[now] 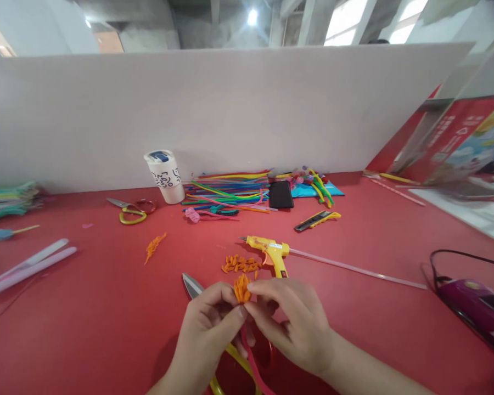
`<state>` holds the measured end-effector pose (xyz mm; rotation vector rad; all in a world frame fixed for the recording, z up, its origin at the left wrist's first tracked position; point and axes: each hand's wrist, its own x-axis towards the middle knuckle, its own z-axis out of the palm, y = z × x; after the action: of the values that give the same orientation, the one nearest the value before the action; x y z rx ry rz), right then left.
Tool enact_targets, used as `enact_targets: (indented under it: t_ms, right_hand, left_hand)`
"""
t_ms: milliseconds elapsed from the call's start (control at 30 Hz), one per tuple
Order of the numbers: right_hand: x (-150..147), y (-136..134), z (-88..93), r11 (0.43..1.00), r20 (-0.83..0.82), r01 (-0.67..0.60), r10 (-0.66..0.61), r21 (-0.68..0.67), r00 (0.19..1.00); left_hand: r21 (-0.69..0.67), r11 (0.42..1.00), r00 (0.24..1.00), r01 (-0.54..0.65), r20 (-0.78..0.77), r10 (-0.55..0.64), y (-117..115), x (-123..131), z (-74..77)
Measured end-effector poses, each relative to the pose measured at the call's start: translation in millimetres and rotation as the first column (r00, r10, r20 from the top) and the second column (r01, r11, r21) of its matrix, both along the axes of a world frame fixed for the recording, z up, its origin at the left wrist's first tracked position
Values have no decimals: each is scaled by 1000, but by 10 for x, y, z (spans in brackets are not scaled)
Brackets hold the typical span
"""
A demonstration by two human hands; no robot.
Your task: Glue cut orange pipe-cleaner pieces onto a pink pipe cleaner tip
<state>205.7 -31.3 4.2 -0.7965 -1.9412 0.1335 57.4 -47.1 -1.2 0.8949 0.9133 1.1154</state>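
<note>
My left hand (214,323) is closed around a small orange flower head (242,288) made of short fuzzy pieces. A dark pink pipe-cleaner stem (250,351) runs down from it toward me. The thumb and fingers of my right hand (296,318) pinch at the flower's right side; whether a separate piece sits between them is hidden. Below both hands lie large scissors with yellow handles (218,384), partly covered, their blade (192,286) pointing away. Just beyond the flower is a pile of short orange pieces (239,263).
A yellow glue gun (271,251) trails a long glue stick (354,269). Farther back are a utility knife (318,220), colored pipe cleaners (230,189), a white tumbler (165,178) and other scissors (132,211). An orange twisted strip (153,248) lies left; a purple device (475,310) stands right.
</note>
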Motion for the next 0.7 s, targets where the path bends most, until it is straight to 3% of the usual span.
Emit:
enact_targets:
  t_ms: [233, 700]
  right_hand:
    - [19, 27, -36, 1000, 39, -24, 25, -7, 999]
    - [15, 49, -44, 999, 56, -36, 34, 30, 998]
  left_hand:
    - [3, 1000, 1000, 6, -12, -6, 13, 0, 8]
    - [132, 991, 991, -14, -134, 32, -2, -7, -9]
